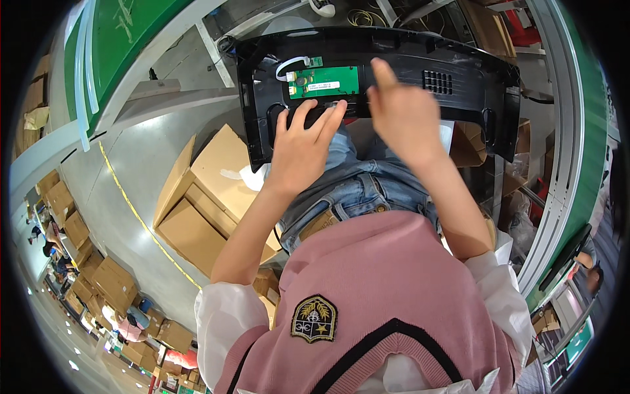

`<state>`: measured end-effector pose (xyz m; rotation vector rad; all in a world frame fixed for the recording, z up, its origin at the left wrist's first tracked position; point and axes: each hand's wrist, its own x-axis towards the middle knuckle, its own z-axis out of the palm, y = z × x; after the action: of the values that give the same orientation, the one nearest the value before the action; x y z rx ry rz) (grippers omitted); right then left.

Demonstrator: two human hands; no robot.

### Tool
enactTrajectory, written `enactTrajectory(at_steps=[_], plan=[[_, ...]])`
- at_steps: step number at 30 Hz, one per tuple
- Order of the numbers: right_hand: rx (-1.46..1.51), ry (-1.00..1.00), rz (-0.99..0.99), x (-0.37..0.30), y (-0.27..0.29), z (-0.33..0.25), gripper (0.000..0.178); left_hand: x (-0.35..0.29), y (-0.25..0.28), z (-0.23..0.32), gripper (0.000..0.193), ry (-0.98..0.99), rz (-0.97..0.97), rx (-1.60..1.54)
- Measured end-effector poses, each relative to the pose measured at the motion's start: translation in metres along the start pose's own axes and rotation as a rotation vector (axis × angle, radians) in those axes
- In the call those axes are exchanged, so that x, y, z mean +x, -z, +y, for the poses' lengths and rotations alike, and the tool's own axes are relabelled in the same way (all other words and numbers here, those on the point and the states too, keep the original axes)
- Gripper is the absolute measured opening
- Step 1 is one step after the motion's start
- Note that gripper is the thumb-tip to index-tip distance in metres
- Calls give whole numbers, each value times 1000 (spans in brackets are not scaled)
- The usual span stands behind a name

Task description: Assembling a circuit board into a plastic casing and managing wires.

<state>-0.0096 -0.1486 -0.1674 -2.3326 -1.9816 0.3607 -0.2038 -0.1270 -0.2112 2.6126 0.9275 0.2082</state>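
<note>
Clearly, we have before us a long, curved housing of black plastic [485, 82], which lies across the thighs in faded blue jeans [377, 194]. On its inner side, to the left of the middle, sits a rectangular green circuit board [325, 74] with 1 white label. Just above this board we find 1 much smaller green board [315, 62], and a short white cable [292, 61] goes in a loop between the 2 boards. To the right, the housing has a grid of small square openings [438, 83].

Our left hand [302, 148] has its fingers spread and a little bent, with the tips at the near edge of the circuit board. It is not closed around any thing that we can see, and whether the tips press, we cannot tell. Our right hand [408, 118] is blurred. Its index finger stretches out over the housing, to the right of the circuit board, and the other fingers seem to be folded. We cannot tell if these folded fingers hold something.

Beyond the left forearm, an open brown cardboard box [193, 230] stands on the grey floor [141, 161], and a yellow line [121, 190] runs beside it.
</note>
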Motion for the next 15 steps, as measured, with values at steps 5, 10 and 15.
enactTrajectory(at_steps=[5, 10, 15], plan=[[263, -95, 211, -3, 25, 39, 21, -2, 1, -2, 72, -11, 10, -44], [313, -35, 125, -18, -1, 40, 16, 7, -4, 6, 74, 32, 18, 53], [403, -25, 95, -21, -15, 28, 18, 8, 11, 3, 69, 69, 120, -267]])
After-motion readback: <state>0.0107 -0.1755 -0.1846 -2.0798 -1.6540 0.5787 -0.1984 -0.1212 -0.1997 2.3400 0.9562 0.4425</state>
